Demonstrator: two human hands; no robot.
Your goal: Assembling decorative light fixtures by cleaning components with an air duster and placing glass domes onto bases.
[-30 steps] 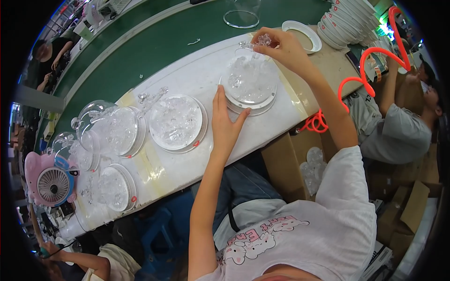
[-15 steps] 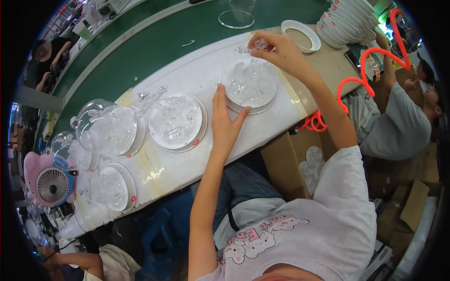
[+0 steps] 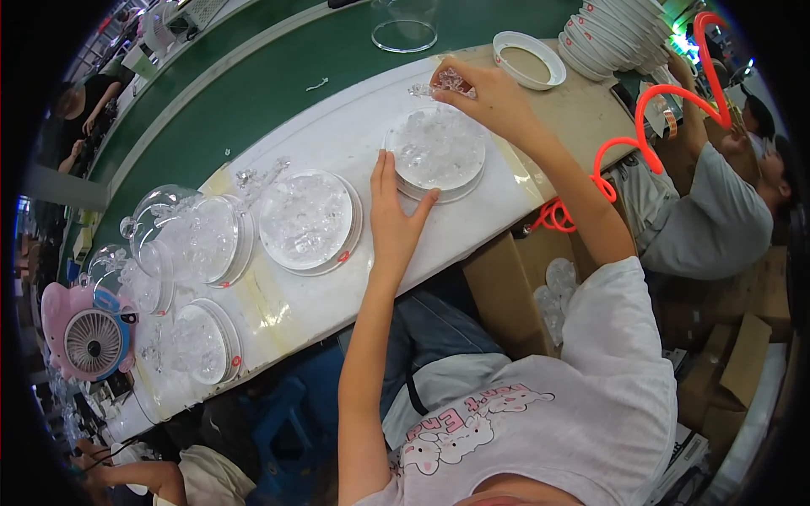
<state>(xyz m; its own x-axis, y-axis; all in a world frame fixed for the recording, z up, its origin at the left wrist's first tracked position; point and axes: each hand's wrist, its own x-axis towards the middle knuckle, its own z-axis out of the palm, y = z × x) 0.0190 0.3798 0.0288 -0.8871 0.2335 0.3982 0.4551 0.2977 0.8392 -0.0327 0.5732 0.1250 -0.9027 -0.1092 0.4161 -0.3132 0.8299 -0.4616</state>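
A round white base heaped with clear crystal-like pieces rests on the white bench top. My left hand holds its near-left rim, fingers along the side and thumb on the front edge. Just beyond the heap, my right hand pinches a cluster of clear plastic pieces. More loose clear bits lie beside those fingertips; I cannot make out their exact shape. To the left stands a second filled base, with loose clear pieces behind it.
More filled bases and a clear dome stand left, near a pink fan. Behind runs a green belt carrying a clear cover. A white ring, stacked white bases and a red coiled hose are right.
My right hand has shifted slightly left and toward me, still pinching clear pieces. My left hand stays on the base's rim. The whole view has moved a little.
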